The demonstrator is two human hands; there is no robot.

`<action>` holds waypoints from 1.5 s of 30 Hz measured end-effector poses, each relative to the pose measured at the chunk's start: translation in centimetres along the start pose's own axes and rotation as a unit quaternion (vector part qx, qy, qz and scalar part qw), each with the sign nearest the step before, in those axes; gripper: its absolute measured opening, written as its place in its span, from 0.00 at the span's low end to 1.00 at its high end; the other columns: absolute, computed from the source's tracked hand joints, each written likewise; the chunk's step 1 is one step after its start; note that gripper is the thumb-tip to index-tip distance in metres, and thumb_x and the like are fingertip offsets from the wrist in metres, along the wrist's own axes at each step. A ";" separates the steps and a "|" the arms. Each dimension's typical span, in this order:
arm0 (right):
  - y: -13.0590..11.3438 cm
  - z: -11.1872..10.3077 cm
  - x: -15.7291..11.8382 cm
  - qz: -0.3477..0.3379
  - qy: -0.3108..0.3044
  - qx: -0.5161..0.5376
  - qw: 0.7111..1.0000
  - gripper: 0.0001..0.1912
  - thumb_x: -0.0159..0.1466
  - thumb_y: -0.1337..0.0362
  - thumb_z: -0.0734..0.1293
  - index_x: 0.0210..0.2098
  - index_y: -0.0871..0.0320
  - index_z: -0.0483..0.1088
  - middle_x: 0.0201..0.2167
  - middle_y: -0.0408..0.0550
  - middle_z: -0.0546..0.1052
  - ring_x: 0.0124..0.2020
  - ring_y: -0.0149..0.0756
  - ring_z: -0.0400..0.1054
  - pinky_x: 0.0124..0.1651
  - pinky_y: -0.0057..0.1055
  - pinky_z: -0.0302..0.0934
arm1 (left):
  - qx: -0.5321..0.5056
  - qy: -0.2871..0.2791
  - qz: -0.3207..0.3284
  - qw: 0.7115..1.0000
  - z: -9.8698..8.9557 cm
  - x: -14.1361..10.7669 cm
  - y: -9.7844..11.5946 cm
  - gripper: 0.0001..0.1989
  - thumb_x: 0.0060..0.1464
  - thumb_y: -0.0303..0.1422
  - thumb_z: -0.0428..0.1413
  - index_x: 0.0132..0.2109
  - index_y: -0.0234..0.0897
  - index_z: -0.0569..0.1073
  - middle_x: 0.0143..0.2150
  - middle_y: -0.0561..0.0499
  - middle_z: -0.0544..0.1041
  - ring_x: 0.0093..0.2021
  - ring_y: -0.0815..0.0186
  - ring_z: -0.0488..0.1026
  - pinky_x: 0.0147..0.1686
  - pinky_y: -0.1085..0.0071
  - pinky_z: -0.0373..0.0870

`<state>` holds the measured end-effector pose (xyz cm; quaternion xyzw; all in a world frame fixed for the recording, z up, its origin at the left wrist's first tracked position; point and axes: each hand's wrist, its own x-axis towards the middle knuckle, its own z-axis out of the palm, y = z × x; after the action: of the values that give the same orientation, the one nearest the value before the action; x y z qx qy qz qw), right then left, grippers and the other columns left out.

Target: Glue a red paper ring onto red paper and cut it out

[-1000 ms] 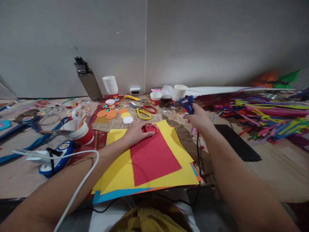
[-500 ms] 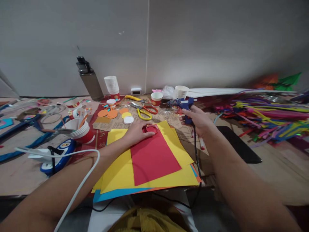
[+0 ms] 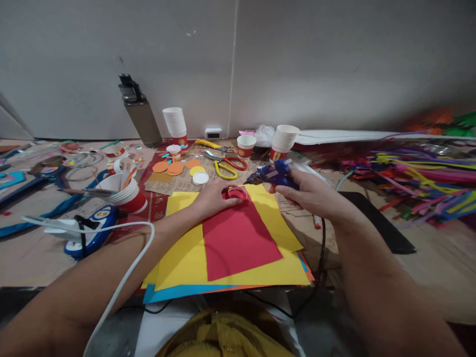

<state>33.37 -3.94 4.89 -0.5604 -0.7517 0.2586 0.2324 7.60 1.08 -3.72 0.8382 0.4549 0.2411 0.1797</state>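
My left hand [image 3: 215, 199] rests at the top of a red sheet [image 3: 240, 243], its fingers closed round a small red ring [image 3: 236, 194]. Under the red sheet lie yellow sheets [image 3: 178, 258], with blue and orange edges showing below. My right hand [image 3: 310, 191] grips a blue glue gun [image 3: 273, 173], whose nozzle points left, close to the ring. A black cord runs down from the gun. Whether the nozzle touches the ring is too small to tell.
Scissors [image 3: 225, 169], orange discs [image 3: 174, 168] and paper cups [image 3: 246, 146] lie behind the sheets. Cups holding tools [image 3: 130, 196] and a blue-and-white power strip [image 3: 92, 230] are at left. At right are a black phone [image 3: 379, 223] and colourful pipe cleaners [image 3: 427, 183].
My right hand has brought the glue gun left and down, from beside the stacked cups to near the ring. My left hand still holds the ring. The view has shifted slightly.
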 end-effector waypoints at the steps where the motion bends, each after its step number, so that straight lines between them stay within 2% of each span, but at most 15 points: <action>1: -0.2 0.2 0.0 -0.008 0.003 -0.034 0.999 0.14 0.63 0.55 0.66 0.44 0.56 0.70 0.25 0.43 0.73 0.26 0.36 0.67 0.28 0.29 0.58 | 0.000 0.001 -0.001 1.000 0.0 0.0 0.0 0.24 0.52 0.47 0.60 0.54 0.45 0.77 0.50 0.47 0.77 0.51 0.55 0.70 0.51 0.59 0.66; 5: -0.5 1.1 0.1 -0.034 0.001 -0.111 0.993 0.15 0.64 0.55 0.65 0.46 0.56 0.71 0.41 0.51 0.78 0.40 0.43 0.71 0.41 0.34 0.61 | 0.001 0.006 0.002 1.000 0.1 0.0 0.0 0.24 0.52 0.46 0.60 0.54 0.44 0.76 0.52 0.48 0.77 0.53 0.55 0.70 0.53 0.59 0.65; 10: -0.9 1.9 0.2 -0.034 -0.011 -0.124 0.992 0.14 0.65 0.57 0.63 0.47 0.57 0.70 0.45 0.53 0.78 0.44 0.46 0.71 0.43 0.35 0.61 | -0.001 0.008 0.004 1.000 0.1 0.0 -0.1 0.24 0.52 0.46 0.61 0.54 0.42 0.76 0.51 0.47 0.77 0.52 0.55 0.70 0.53 0.59 0.65; 17: -0.7 2.7 0.4 -0.037 0.005 -0.129 0.991 0.13 0.66 0.58 0.63 0.46 0.58 0.70 0.43 0.53 0.78 0.41 0.44 0.71 0.40 0.34 0.61 | -0.005 0.006 -0.006 1.000 0.1 0.0 -0.1 0.25 0.51 0.46 0.61 0.54 0.41 0.76 0.51 0.46 0.77 0.52 0.55 0.70 0.53 0.60 0.66; 21: -0.6 3.3 0.6 -0.045 0.015 -0.143 0.989 0.13 0.66 0.58 0.63 0.47 0.57 0.70 0.44 0.54 0.78 0.42 0.45 0.71 0.41 0.34 0.61 | 0.003 0.004 -0.009 1.000 0.1 0.0 -0.2 0.24 0.51 0.47 0.61 0.54 0.44 0.76 0.50 0.47 0.77 0.52 0.55 0.70 0.53 0.59 0.65; 27: -0.4 4.1 0.7 -0.039 0.009 -0.172 0.984 0.14 0.67 0.57 0.62 0.48 0.57 0.70 0.43 0.55 0.78 0.42 0.46 0.72 0.40 0.34 0.61 | 0.005 -0.002 -0.004 1.000 0.1 0.1 -0.3 0.25 0.51 0.50 0.60 0.55 0.46 0.76 0.48 0.48 0.77 0.51 0.55 0.70 0.51 0.60 0.66; 45: -0.5 4.7 1.0 -0.024 -0.004 -0.222 0.975 0.19 0.68 0.59 0.60 0.55 0.60 0.66 0.45 0.61 0.78 0.44 0.51 0.72 0.39 0.36 0.61 | -0.004 0.000 0.004 1.000 0.1 0.2 -0.4 0.26 0.51 0.49 0.61 0.55 0.46 0.76 0.48 0.48 0.78 0.50 0.55 0.70 0.49 0.60 0.66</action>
<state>29.76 -3.68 1.74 -0.5791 -0.8044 0.0816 0.1051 7.48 1.42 -3.99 0.8394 0.4504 0.2436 0.1821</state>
